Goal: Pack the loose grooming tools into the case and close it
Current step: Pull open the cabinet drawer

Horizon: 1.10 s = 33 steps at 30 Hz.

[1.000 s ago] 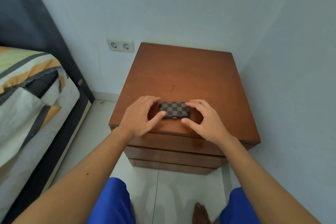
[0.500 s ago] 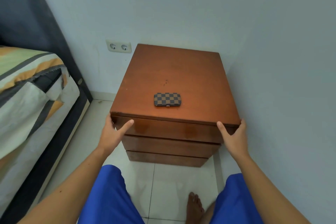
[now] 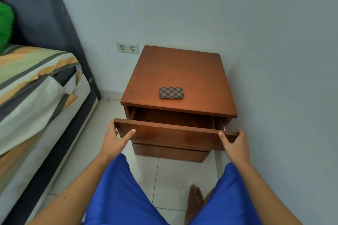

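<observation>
You are gripping the top drawer (image 3: pixel 175 134) of the table (image 3: pixel 182 71) at both ends of its front panel. Your left hand (image 3: pixel 117 138) is clasping the panel's left end, thumb lying across the front face, fingers hidden behind the edge. Your right hand (image 3: pixel 233 142) is clasping the right end the same way, thumb on the front face. The drawer is standing partly pulled out; the part of its inside that shows is dark and bare, and a metal runner is showing along its right side. The case (image 3: pixel 171 92), checkered brown, is lying shut and flat on the table top, near the front edge, apart from both hands. A bed (image 3: pixel 36 86) is standing to the left, a double wall socket (image 3: pixel 127 47) just beside the table's back left corner. Your bare foot (image 3: pixel 194 199) is resting on the tiled floor (image 3: pixel 164 179).
</observation>
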Tool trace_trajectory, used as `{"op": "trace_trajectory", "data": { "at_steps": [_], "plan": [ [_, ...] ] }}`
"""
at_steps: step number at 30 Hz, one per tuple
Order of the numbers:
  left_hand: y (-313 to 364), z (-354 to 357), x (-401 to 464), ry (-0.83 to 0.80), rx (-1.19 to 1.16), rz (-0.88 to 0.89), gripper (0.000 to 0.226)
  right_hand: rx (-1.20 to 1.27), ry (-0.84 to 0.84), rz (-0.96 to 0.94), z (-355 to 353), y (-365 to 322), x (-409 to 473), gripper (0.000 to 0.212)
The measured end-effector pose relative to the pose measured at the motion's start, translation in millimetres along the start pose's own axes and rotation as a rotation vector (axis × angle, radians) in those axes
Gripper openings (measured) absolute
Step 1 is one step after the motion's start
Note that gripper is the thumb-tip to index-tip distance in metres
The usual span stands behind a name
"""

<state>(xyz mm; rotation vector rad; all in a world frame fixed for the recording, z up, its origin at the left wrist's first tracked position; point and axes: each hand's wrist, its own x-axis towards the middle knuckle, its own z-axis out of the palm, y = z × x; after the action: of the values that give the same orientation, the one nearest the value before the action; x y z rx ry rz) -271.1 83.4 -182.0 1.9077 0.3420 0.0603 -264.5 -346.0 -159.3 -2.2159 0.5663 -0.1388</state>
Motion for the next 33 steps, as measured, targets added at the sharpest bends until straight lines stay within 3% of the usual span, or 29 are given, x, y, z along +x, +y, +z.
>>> {"op": "trace_trajectory", "data": {
  "at_steps": [20, 28, 33],
  "plan": [
    [-16, -14, -81, 0.082, 0.088, 0.007, 0.080, 0.007, 0.001, 0.015, -24, 22, -86, 0.090],
    [-12, -8, -84, 0.130, 0.100, -0.019, 0.083, 0.016, -0.007, 0.033, -22, 24, -90, 0.092],
    [5, -1, -74, 0.258, 0.241, 0.048, 0.095, -0.142, 0.052, -0.060, -23, 12, -82, 0.090]
  ]
}}
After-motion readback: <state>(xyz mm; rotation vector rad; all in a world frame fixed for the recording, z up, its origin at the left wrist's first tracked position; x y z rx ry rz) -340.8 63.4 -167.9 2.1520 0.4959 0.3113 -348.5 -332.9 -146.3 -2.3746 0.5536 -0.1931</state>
